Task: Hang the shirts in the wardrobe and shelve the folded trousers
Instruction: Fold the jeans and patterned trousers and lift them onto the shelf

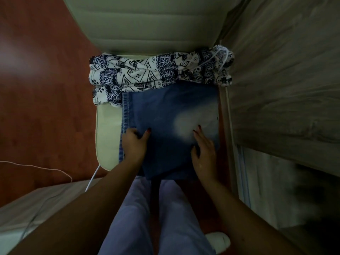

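Note:
Folded blue jeans lie on the seat of a pale green chair, with a faded patch near their right side. My left hand grips the jeans' left edge, thumb on top and fingers under the fold. My right hand rests flat on the denim at its right side, fingers spread. Behind the jeans, against the chair back, sits a folded pair of black-and-white patterned trousers with a white drawstring. No shirts are in sight.
A wooden wardrobe or cabinet side rises close on the right. Red-brown floor lies to the left, crossed by a white cable. A light wooden surface is at lower left. My legs and a white slipper are below.

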`<state>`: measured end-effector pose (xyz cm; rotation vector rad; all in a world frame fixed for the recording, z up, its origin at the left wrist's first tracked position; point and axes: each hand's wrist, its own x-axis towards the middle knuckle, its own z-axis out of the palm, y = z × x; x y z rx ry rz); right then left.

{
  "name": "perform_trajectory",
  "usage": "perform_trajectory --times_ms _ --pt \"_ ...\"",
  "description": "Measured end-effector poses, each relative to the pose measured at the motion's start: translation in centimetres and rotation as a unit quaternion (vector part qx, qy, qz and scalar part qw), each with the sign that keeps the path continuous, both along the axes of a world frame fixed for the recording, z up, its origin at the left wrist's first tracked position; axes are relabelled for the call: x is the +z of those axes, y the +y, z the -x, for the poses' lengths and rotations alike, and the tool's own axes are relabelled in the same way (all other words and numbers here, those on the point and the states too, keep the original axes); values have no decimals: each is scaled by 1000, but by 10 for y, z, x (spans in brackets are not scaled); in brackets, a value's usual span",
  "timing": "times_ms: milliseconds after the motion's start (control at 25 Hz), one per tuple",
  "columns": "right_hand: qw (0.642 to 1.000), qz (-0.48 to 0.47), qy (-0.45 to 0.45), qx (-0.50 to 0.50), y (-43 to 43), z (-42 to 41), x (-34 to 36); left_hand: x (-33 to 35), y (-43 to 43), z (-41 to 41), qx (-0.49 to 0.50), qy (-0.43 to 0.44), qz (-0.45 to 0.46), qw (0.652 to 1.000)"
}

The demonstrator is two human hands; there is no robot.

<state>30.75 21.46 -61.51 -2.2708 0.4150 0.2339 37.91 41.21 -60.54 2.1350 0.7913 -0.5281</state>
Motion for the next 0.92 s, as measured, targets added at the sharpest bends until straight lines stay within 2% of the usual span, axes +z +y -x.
perform_trajectory --times_ms 120,200,320,360,400,480,600,640,720,760,840,920 --pt "996 -16 -46 -73 -6 -4 6 4 -5 -2 -5 -7 20 1000" --pt "989 -17 -21 -146 -12 -8 -1 11 -7 -1 -32 -42 24 998" --pt "956 37 77 -280 -23 -18 -15 16 -6 2 -61 -80 34 994" --pt "935 59 129 -325 -27 -20 -16 16 -7 3 -54 -81 48 994" --pt "909 39 178 -374 -29 -22 -14 15 -7 3 -43 -79 66 994" --pt "851 -100 224 -464 -38 -25 -21 15 -8 4 -24 -69 104 992" --pt "753 -320 249 -519 -56 -29 -29 15 -6 4 -21 -52 146 988" --pt "744 -348 246 -515 -60 -31 -23 15 -5 3 -24 -55 158 986" --pt "752 -397 241 -467 -65 -33 -7 12 -1 1 -30 -68 179 981" --pt "745 -392 238 -483 -67 -39 -6 11 2 -1 -35 -71 183 980" --pt "754 -405 236 -460 -68 -43 6 12 11 -9 -48 -79 192 977" --pt "755 -410 222 -462 -82 -17 -6 13 23 -18 -49 -92 217 971"
